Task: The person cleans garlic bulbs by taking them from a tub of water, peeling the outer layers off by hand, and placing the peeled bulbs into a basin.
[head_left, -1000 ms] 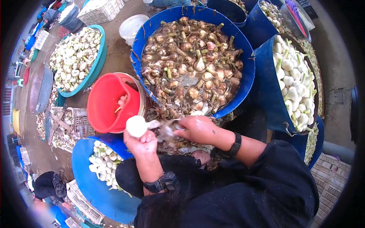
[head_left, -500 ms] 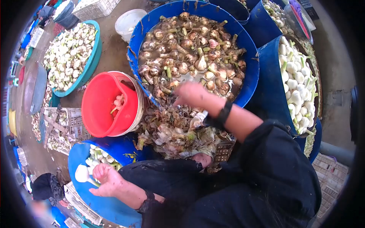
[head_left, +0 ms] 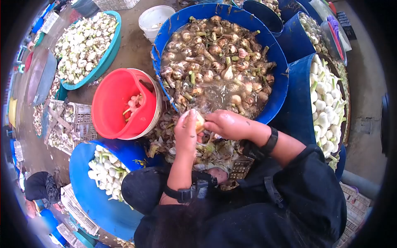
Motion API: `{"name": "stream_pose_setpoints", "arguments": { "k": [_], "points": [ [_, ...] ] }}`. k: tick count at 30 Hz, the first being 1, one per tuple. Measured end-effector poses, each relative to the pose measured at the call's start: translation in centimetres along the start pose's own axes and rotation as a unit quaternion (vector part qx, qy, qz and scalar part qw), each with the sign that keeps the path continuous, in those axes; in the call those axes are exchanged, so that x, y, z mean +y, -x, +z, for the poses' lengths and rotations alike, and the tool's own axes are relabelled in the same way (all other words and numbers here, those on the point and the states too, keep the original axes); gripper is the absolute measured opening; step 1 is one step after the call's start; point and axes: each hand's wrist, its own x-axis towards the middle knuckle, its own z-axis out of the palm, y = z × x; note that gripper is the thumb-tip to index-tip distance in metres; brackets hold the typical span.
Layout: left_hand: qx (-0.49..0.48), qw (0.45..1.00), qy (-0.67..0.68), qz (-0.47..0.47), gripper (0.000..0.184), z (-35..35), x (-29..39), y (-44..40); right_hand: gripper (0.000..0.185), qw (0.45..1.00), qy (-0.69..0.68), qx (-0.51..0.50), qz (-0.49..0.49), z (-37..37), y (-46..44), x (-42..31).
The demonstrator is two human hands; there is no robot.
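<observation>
A garlic bulb [head_left: 199,121], yellowish and partly covered by fingers, is held between both hands just in front of the big blue tub [head_left: 283,78]. My left hand [head_left: 186,131] is closed around its left side, thumb upward. From the right, the fingers of my right hand [head_left: 230,125] pinch at the bulb. Unpeeled brown garlic bulbs [head_left: 209,75] float in muddy water in that tub. Below the hands lies a heap of stripped garlic skins [head_left: 211,153]. White peeled garlic bulbs [head_left: 108,170] rest in a tilted blue basin [head_left: 93,198] at lower left.
A red bucket [head_left: 108,103] with a few pinkish bulbs stands left of the tub. Peeled bulbs fill a blue barrel [head_left: 294,91] at right. A green basin [head_left: 117,39] of garlic, a white bucket [head_left: 144,20] and a person [head_left: 41,187] are farther left.
My left hand has left the blue basin, where a white bulb was by it, and come to the middle. My right hand has drawn back from the tub; both now hold another bulb.
</observation>
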Motion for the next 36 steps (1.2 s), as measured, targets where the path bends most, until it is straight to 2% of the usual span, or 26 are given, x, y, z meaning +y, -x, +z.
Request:
{"name": "stream_pose_setpoints", "arguments": {
  "k": [1, 3, 6, 8, 10, 11, 12, 13, 14, 17, 18, 19, 20, 22, 23, 24, 25, 26, 28, 29, 30, 32, 33, 34, 35, 36],
  "points": [
    [0.001, 1.000, 0.000, 0.002, 0.047, -0.3, -0.2, 0.0, 0.025, 0.999, 0.039, -0.007, 0.005, 0.2, 0.2, -0.6],
    [-0.001, 0.994, -0.019, 0.107, 0.039, -0.9, -0.3, -0.1, 0.025, 0.997, 0.078, -0.008, 0.011, 0.7, 0.4, -1.6],
    [0.003, 0.998, 0.018, 0.067, 0.038, -0.9, 0.0, 0.8, 0.025, 0.987, 0.146, -0.032, 0.063, 1.4, 0.7, -2.7],
    [-0.019, 0.999, 0.019, 0.038, 0.038, -1.0, 0.3, 1.2, 0.026, 0.988, 0.125, 0.052, 0.068, 2.3, 0.7, -1.7],
    [-0.038, 0.997, 0.063, 0.016, 0.038, -0.9, 0.4, 1.2, 0.026, 0.987, 0.150, 0.064, 0.017, 3.4, 0.5, 1.1],
    [-0.075, 0.992, 0.092, 0.040, 0.041, -1.0, 0.5, 1.4, 0.027, 0.973, -0.163, 0.043, 0.157, 3.3, 0.5, 1.0],
    [-0.078, 0.992, 0.091, 0.041, 0.041, -1.0, 0.6, 1.5, 0.028, 0.845, -0.458, 0.017, 0.275, 3.1, 0.5, 0.8],
    [-0.118, 0.985, 0.071, 0.101, 0.044, -1.0, 0.7, 1.5, 0.029, 0.796, -0.547, 0.003, 0.259, 2.8, 1.4, 0.5],
    [-0.157, 0.974, 0.050, 0.158, 0.047, -1.2, 0.8, 1.4, 0.029, 0.795, -0.548, 0.005, 0.259, 2.4, 1.7, -0.1],
    [-0.202, 0.964, -0.016, 0.175, 0.055, -2.5, 1.2, 0.5, 0.025, 0.959, -0.249, 0.090, 0.101, 2.1, 2.3, -0.4],
    [-0.209, 0.961, -0.048, 0.177, 0.056, -2.5, 1.3, 0.4, 0.025, 0.958, -0.250, 0.092, 0.104, 2.2, 2.4, -0.2],
    [-0.198, 0.967, -0.112, 0.118, 0.057, -2.3, 1.2, 0.7, 0.025, 0.989, -0.079, 0.117, 0.052, 2.1, 2.6, -0.1],
    [-0.165, 0.964, -0.181, 0.105, 0.057, -1.8, 1.1, 0.9, 0.025, 0.986, 0.095, 0.137, -0.002, 1.9, 2.7, -0.2],
    [-0.203, 0.954, -0.196, 0.096, 0.058, -2.1, 0.8, 0.9, 0.024, 0.983, 0.128, 0.133, 0.005, 1.5, 2.9, -0.6],
    [-0.206, 0.954, -0.198, 0.094, 0.058, -2.0, 0.8, 1.2, 0.022, 0.976, -0.104, 0.132, 0.142, 1.0, 2.7, -0.7],
    [-0.220, 0.938, -0.203, 0.173, 0.058, -1.7, 1.0, 1.7, 0.021, 0.898, -0.327, 0.123, 0.266, 0.6, 2.6, -0.6],
    [-0.233, 0.916, -0.207, 0.252, 0.058, -1.5, 1.3, 2.1, 0.016, 0.802, -0.519, 0.146, 0.256, 2.1, 2.1, 1.7],
    [-0.234, 0.916, -0.207, 0.252, 0.058, -1.5, 1.6, 2.3, 0.016, 0.802, -0.519, 0.148, 0.256, 2.3, 2.1, 2.0],
    [-0.162, 0.770, -0.433, 0.439, 0.052, -1.4, 2.2, 2.5, 0.017, 0.723, -0.625, 0.117, 0.271, 2.5, 2.3, 2.3],
    [-0.085, 0.688, -0.536, 0.483, 0.040, -0.8, 3.3, 3.7, 0.018, 0.729, -0.617, 0.110, 0.275, 1.7, 2.7, 1.4],
    [-0.087, 0.687, -0.536, 0.482, 0.040, -1.0, 2.7, 3.2, 0.018, 0.727, -0.619, 0.112, 0.275, 1.7, 2.9, 1.0],
    [-0.166, 0.777, -0.416, 0.443, 0.029, -1.6, 1.0, 2.0, 0.016, 0.715, -0.652, 0.127, 0.220, 2.2, 3.1, 0.2],
    [-0.144, 0.804, -0.361, 0.450, 0.026, -1.7, 0.5, 2.2, 0.016, 0.683, -0.685, 0.151, 0.206, 2.4, 3.2, -0.4],
    [-0.141, 0.804, -0.362, 0.451, 0.026, -1.6, 0.0, 2.0, 0.016, 0.684, -0.684, 0.148, 0.205, 2.6, 3.5, -0.7],
    [-0.097, 0.887, -0.185, 0.412, 0.024, -1.5, -0.6, 1.7, 0.017, 0.763, -0.606, 0.166, 0.154, 2.7, 4.1, -1.0],
    [-0.050, 0.932, -0.001, 0.359, 0.022, -1.4, -0.7, 1.4, 0.018, 0.829, -0.519, 0.182, 0.098, 3.0, 4.7, -1.2]
  ]
}}
